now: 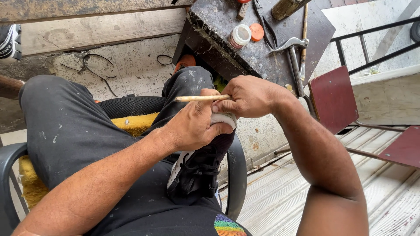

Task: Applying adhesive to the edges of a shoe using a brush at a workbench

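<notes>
My right hand grips a thin wooden stick that points left, its tip near my raised knee. My left hand is closed around the toe of a black shoe with a white sole, which rests on my lap with its toe up. The two hands touch over the shoe's white toe edge. What the stick's right end meets is hidden under my right hand. I sit cross-legged in dark, paint-flecked trousers on a chair with a yellow cushion.
A dark, worn work block stands ahead with a small jar, an orange lid, pliers, a hammer and a thin rod. A red metal chair stands right. Wires lie on the concrete.
</notes>
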